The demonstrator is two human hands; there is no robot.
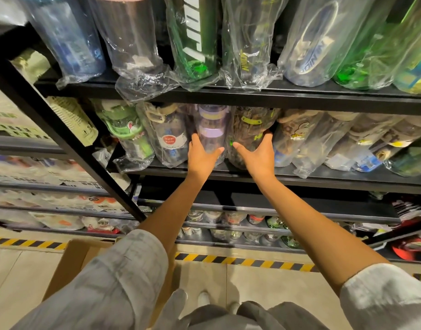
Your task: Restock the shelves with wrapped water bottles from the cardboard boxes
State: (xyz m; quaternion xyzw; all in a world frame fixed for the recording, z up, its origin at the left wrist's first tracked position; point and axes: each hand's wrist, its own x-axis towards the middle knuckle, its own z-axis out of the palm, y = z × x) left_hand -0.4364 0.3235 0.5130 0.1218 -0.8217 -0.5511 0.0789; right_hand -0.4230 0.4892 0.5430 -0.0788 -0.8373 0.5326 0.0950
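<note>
on the middle shelf (228, 173), i have my left hand (201, 156) cupping one purple bottle (210, 129) and my right hand (258, 154) cupping one dark bottle (248, 134), fingers spread around each. one box (73, 260) sits on the floor below.
</note>
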